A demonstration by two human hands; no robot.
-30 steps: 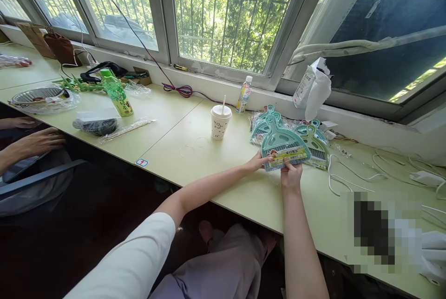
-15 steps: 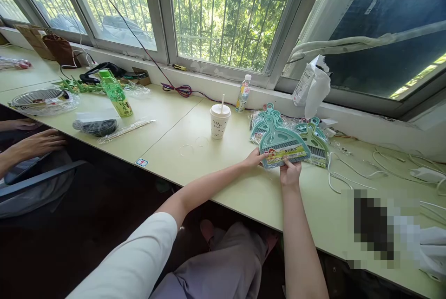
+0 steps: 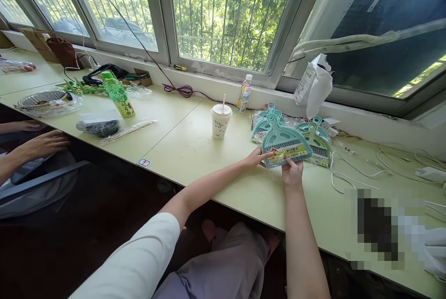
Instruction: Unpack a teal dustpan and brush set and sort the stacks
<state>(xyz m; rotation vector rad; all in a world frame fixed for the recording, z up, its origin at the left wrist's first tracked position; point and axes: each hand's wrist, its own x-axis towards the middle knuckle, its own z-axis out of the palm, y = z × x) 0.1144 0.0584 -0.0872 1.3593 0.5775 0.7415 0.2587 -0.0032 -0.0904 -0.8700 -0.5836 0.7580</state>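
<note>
A teal mini dustpan and brush set [image 3: 284, 137], in clear wrap with a yellow-green label, is tilted up between my hands, its handle pointing away from me. My left hand [image 3: 257, 157] is closed on its lower left edge. At the lower edge, my right hand [image 3: 292, 171] grips it with the thumb over the front; the fingers behind are hidden. Directly behind lie more wrapped sets, among them a teal one [image 3: 261, 122] on the left and an olive-green one [image 3: 318, 143] on the right.
A white lidded cup with a straw [image 3: 221, 121] and a drink bottle [image 3: 244, 93] stand left of the sets. White cables [image 3: 351, 173] lie to the right. Further left are a green bottle [image 3: 118, 97] and a co-worker's hand [image 3: 43, 146] at the table edge.
The whole scene has shifted slightly to the right in view. My hands keep the same hold on the dustpan set.
</note>
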